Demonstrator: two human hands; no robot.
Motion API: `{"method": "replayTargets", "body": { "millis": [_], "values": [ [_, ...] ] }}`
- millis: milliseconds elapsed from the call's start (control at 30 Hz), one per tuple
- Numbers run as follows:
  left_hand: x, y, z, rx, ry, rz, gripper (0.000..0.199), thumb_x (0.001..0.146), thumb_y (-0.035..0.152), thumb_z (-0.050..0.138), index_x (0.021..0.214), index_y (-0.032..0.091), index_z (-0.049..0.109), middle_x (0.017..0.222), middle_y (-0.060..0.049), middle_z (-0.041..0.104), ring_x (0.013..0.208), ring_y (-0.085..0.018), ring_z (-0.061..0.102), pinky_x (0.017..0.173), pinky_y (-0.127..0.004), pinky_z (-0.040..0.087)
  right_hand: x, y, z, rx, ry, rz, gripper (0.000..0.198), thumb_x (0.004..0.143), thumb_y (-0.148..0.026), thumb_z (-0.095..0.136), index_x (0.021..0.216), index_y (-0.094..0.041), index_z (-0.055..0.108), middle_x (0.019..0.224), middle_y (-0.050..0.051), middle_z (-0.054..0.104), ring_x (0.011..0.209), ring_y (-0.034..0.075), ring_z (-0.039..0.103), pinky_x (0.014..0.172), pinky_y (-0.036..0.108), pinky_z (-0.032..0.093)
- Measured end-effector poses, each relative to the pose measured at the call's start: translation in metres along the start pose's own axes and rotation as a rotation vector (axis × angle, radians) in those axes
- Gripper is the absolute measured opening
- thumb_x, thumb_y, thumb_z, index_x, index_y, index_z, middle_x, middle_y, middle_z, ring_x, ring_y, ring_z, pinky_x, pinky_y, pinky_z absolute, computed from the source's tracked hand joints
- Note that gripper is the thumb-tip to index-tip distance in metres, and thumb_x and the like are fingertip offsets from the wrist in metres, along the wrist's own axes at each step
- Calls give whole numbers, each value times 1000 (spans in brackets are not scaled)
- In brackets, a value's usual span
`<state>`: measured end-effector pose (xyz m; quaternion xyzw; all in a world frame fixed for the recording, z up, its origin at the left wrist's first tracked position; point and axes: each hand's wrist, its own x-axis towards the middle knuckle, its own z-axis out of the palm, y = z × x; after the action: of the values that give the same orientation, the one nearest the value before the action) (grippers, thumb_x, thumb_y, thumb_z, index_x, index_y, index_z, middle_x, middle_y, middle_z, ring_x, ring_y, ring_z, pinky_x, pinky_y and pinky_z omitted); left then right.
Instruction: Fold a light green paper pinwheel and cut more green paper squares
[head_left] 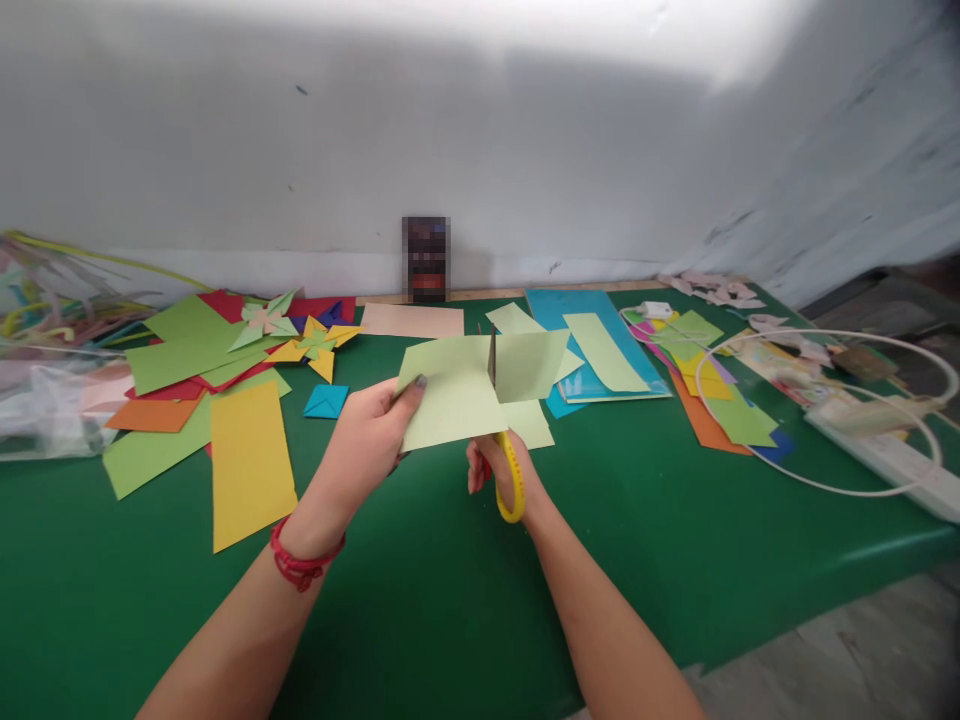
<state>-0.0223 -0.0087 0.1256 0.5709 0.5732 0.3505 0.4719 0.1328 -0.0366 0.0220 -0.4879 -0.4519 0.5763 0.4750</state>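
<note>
A pale green sheet of paper is held above the table by my left hand, thumb on top and fingers underneath. My right hand grips a pair of scissors by its yellow handle. The dark blades stand at the paper, with a cut running in from its far edge. To the right of the blades, a flap of the same paper sticks out. Part of the right hand and the lower scissors are hidden behind the sheet.
On the green table, coloured sheets and a yellow paper lie left, near folded paper flowers and a small blue folded piece. Blue packaging lies right, then a white cable and power strip. A wall stands behind.
</note>
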Motion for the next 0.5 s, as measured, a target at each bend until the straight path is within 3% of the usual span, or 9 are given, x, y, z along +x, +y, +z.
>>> {"method": "replayTargets", "body": {
  "millis": [500],
  "values": [
    [0, -1, 6, -114, 7, -69, 32, 79, 42, 50, 59, 18, 44, 45, 6, 34, 34, -6, 31, 29, -16, 23, 0, -3, 4, 21, 1, 31, 42, 77, -59, 45, 64, -19, 44, 42, -4, 47, 34, 12, 51, 37, 22, 38]
  ]
}}
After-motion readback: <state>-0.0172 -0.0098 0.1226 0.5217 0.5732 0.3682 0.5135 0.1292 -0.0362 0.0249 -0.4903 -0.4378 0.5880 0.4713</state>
